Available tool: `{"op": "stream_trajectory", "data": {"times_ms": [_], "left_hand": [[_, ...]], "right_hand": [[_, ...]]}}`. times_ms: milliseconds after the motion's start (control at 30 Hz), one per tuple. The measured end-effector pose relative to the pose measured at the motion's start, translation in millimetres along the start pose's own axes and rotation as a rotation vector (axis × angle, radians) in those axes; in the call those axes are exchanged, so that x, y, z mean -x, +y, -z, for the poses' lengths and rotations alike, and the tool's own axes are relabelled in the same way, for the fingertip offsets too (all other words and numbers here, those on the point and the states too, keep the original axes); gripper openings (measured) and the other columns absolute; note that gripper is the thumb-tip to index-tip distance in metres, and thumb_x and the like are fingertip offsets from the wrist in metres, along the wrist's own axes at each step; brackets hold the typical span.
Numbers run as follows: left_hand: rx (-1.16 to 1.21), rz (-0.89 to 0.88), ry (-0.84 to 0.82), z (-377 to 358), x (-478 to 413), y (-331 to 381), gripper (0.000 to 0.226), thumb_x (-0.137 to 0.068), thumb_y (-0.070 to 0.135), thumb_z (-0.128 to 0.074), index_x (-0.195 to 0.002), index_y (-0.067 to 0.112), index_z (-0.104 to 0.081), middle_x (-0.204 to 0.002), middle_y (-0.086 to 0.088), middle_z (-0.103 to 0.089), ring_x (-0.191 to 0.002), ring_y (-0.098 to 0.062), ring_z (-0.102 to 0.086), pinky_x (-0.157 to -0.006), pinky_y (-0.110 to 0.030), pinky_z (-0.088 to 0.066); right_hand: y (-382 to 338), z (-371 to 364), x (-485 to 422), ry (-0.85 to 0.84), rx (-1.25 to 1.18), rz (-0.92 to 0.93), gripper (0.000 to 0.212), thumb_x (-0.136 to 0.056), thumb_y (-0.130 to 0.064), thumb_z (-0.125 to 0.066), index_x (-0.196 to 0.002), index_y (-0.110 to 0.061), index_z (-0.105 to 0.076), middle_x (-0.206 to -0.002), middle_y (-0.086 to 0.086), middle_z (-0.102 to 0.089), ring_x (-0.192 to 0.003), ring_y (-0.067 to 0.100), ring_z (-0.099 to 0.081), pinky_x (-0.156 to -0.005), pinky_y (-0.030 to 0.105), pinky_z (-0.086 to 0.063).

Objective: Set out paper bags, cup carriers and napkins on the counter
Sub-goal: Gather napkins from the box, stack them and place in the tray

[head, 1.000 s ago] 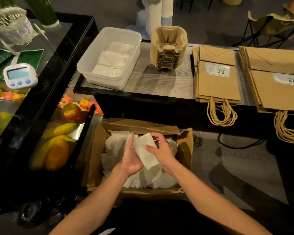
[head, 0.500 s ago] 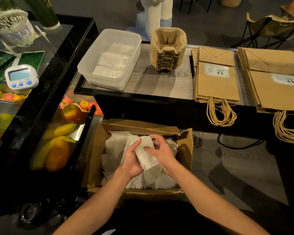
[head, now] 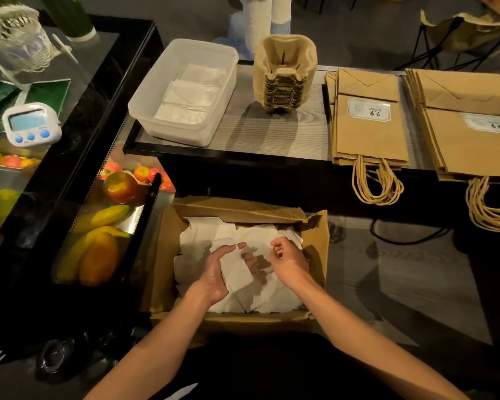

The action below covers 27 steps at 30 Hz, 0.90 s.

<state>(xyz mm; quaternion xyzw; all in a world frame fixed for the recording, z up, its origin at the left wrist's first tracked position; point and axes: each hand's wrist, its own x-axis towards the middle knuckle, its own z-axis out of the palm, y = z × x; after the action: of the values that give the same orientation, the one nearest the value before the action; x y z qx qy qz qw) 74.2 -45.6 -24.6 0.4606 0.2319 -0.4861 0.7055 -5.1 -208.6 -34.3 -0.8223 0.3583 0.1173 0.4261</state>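
1. A folded white paper napkin [head: 237, 269] is held over an open brown cardboard box [head: 318, 255], which sits low in front of the counter. It is gripped by the left hand [head: 214, 272], thumb across the top and fingers beneath, presumably so that it is kept flat and square for the lift.
2. The right hand [head: 289, 261] is held just beside the napkin but apart from it. Its fingers are loosely curled and nothing is seen between them, so it is judged free to take the next sheet.
3. Loose white napkins [head: 202, 235] are heaped untidily in the box, which is probably why each one is sorted by hand.
4. On the grey wood-grain counter top [head: 272, 134] a translucent plastic tub [head: 173, 131] is set at the left, with flat napkins [head: 191, 96] laid inside. It is judged to be the destination.
5. Beside the tub stand a nested stack of moulded pulp cup carriers [head: 285, 73] and two piles of brown paper bags [head: 367, 131], handles hanging over the near edge. These supplies appear to be set out.
6. Whether one sheet or several is gripped cannot be told, as only the top face is shown. The floor of the box is covered, and the rightmost pile of bags is cut by the frame.
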Motion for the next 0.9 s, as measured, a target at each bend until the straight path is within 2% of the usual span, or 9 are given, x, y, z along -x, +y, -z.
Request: {"op": "stream_trajectory", "data": {"times_ms": [67,133,200,267,400,500,600,767,900], "left_hand": [[-0.024,0.012,-0.003,13,-1,0,0.066,-0.071,0.020,-0.077,-0.134,0.009,-0.060,-0.097,-0.017,-0.069,-0.093,-0.036,-0.072,-0.106,-0.051,-0.046],[-0.075,0.051,-0.048,19,0,3,0.068,-0.068,0.016,-0.078,-0.133,0.012,-0.059,-0.107,-0.019,-0.070,-0.096,-0.036,-0.074,-0.099,-0.048,-0.051],[-0.135,0.084,-0.094,22,0,3,0.071,-0.067,0.015,-0.078,-0.134,0.011,-0.058,-0.115,-0.022,-0.070,-0.105,-0.037,-0.072,-0.103,-0.049,-0.050],[-0.152,0.076,-0.069,23,-6,3,0.061,-0.077,0.015,-0.072,-0.136,0.007,-0.058,-0.109,-0.022,-0.071,-0.103,-0.036,-0.072,-0.108,-0.050,-0.046],[-0.173,0.038,0.058,20,-14,2,0.045,-0.093,0.015,-0.055,-0.136,0.003,-0.058,-0.107,-0.022,-0.068,-0.103,-0.036,-0.069,-0.113,-0.052,-0.044],[-0.140,0.032,0.101,21,-17,1,0.040,-0.093,0.016,-0.055,-0.131,0.004,-0.061,-0.099,-0.018,-0.069,-0.095,-0.033,-0.070,-0.097,-0.045,-0.054],[-0.072,0.042,0.128,21,-15,2,0.033,-0.095,0.016,-0.053,-0.126,0.006,-0.058,-0.088,-0.015,-0.064,-0.080,-0.027,-0.064,-0.080,-0.038,-0.050],[0.006,0.051,0.142,25,-17,5,0.027,-0.097,0.014,-0.050,-0.122,0.006,-0.055,-0.089,-0.015,-0.059,-0.085,-0.027,-0.058,-0.078,-0.034,-0.046],[-0.001,0.040,0.143,27,-18,5,0.023,-0.099,0.015,-0.049,-0.120,0.006,-0.056,-0.089,-0.015,-0.060,-0.085,-0.026,-0.059,-0.078,-0.034,-0.047]], "right_hand": [[9,-8,-1,-0.101,0.205,-0.027,0.040,-0.100,-0.025,-0.060,-0.137,-0.025,-0.047,-0.138,0.000,-0.052,-0.123,0.020,-0.054,-0.099,0.036,-0.050],[15,-16,-2,-0.158,0.341,-0.052,0.054,-0.096,-0.026,-0.066,-0.144,-0.022,-0.041,-0.146,0.005,-0.044,-0.132,0.026,-0.048,-0.108,0.043,-0.045],[18,-22,-4,-0.154,0.339,-0.073,0.058,-0.094,-0.026,-0.068,-0.145,-0.021,-0.040,-0.147,0.006,-0.045,-0.132,0.027,-0.049,-0.109,0.045,-0.045],[16,-22,-7,-0.092,0.273,-0.080,0.053,-0.096,-0.028,-0.066,-0.143,-0.022,-0.042,-0.143,0.004,-0.048,-0.130,0.025,-0.050,-0.104,0.041,-0.049],[5,-17,-16,0.007,0.292,-0.016,0.055,-0.097,-0.037,-0.063,-0.145,-0.023,-0.039,-0.150,0.005,-0.037,-0.140,0.029,-0.034,-0.105,0.044,-0.042],[-4,-21,-28,-0.072,0.362,-0.025,0.065,-0.094,-0.040,-0.067,-0.147,-0.020,-0.037,-0.151,0.007,-0.039,-0.141,0.032,-0.034,-0.112,0.048,-0.035],[-7,-27,-35,-0.114,0.468,-0.003,0.068,-0.090,-0.043,-0.073,-0.144,-0.017,-0.043,-0.145,0.009,-0.050,-0.137,0.031,-0.042,-0.113,0.044,-0.032],[-7,-24,-38,-0.109,0.478,0.055,0.050,-0.092,-0.038,-0.070,-0.134,-0.016,-0.056,-0.139,0.008,-0.052,-0.132,0.030,-0.043,-0.110,0.041,-0.034],[-3,-11,-36,-0.152,0.260,0.020,0.048,-0.094,-0.046,-0.064,-0.131,-0.016,-0.057,-0.129,0.004,-0.058,-0.125,0.028,-0.049,-0.104,0.042,-0.041]]}}
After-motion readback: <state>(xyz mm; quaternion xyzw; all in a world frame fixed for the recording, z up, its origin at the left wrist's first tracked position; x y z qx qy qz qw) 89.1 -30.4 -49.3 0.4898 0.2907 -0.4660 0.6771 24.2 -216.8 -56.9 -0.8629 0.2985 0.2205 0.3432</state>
